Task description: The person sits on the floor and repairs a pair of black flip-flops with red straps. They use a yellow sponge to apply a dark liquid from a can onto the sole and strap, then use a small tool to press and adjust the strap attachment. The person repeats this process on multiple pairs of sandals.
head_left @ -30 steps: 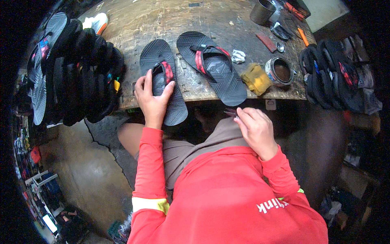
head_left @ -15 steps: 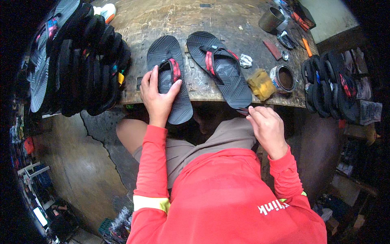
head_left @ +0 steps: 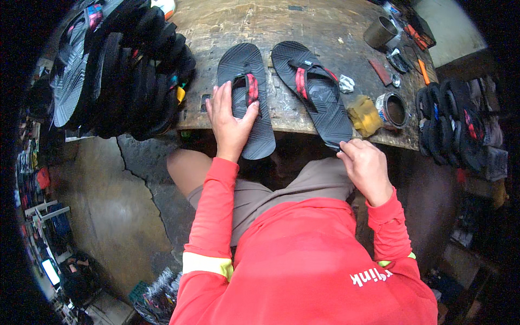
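Two black flip-flops with red-and-black straps lie side by side, toes away from me. My left hand (head_left: pixel 232 122) grips the left flip-flop (head_left: pixel 258 138) around its middle, fingers along the left edge and thumb beside the strap. That flip-flop's heel juts past the table's near edge. My right hand (head_left: pixel 368 167) is closed in a pinch at the heel of the right flip-flop (head_left: pixel 328 119). Between its fingertips is a small dark pointed tool (head_left: pixel 333 146), mostly hidden now, so its exact kind does not show.
Stacked black flip-flops (head_left: pixel 122 81) stand at the left, and more (head_left: pixel 449 122) at the right. On the worn wooden table (head_left: pixel 260 21) are a yellow cloth (head_left: pixel 365 116), an open can (head_left: pixel 392 110), crumpled white paper (head_left: pixel 346 84), a metal cup (head_left: pixel 381 32) and an orange-handled tool (head_left: pixel 423 71).
The whole view has shifted, moving the table and flip-flops rightward in the picture. My right hand's tool has come up against the right flip-flop's heel. My left hand keeps its hold.
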Demonstrator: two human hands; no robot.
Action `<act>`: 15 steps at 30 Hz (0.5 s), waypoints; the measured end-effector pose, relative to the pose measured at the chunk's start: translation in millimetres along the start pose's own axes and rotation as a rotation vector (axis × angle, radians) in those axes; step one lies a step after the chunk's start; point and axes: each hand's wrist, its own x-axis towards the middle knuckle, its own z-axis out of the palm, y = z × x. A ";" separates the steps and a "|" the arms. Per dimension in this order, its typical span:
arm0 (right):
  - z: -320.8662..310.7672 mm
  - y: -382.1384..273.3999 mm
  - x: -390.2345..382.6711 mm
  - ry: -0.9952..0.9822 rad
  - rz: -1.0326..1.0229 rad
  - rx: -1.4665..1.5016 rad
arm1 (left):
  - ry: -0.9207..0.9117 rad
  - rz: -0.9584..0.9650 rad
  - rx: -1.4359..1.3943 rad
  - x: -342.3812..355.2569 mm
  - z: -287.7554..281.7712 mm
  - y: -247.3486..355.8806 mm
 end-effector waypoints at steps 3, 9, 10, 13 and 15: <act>-8.4 1.6 -2.0 -0.037 0.057 0.125 | -0.013 0.030 -0.002 1.5 1.3 -2.6; 25.5 -25.3 -4.9 0.024 0.383 0.938 | 0.030 -0.055 -0.089 -11.9 4.6 9.0; 40.4 -33.4 -3.5 -0.027 0.469 1.128 | 0.041 -0.070 -0.103 -17.6 4.7 12.8; 86.8 -54.4 1.9 0.016 0.588 1.288 | 0.007 -0.082 -0.104 -33.5 0.8 19.7; 106.0 -60.1 6.1 -0.014 0.597 1.283 | 0.004 -0.069 -0.111 -39.9 -1.4 21.0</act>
